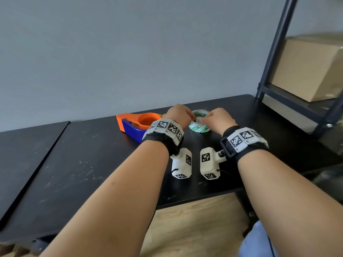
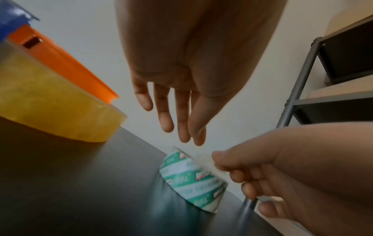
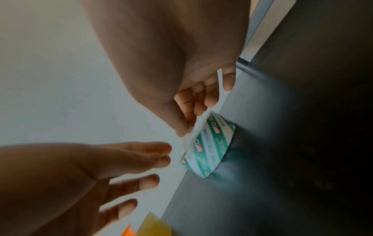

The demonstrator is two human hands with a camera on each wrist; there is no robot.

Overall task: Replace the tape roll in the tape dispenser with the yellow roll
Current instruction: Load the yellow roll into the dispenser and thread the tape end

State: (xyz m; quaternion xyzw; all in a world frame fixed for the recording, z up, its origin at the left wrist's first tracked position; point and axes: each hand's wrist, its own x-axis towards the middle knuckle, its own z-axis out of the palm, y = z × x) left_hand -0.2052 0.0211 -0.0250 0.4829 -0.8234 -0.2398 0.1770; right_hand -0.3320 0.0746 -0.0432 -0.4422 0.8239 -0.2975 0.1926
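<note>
A green-and-white tape roll lies flat on the black table between my hands. My right hand pinches its top rim between thumb and forefinger, where a bit of clear tape shows; the same pinch is seen in the right wrist view. My left hand hovers just over the roll's left edge with its fingers straight; whether it touches the roll I cannot tell. The orange-and-blue tape dispenser lies to the left. The yellow roll sits right against its orange part.
A dark metal shelf frame stands at the table's right rear corner, with a cardboard box on it. A grey wall runs behind the table. A second black tabletop adjoins on the left.
</note>
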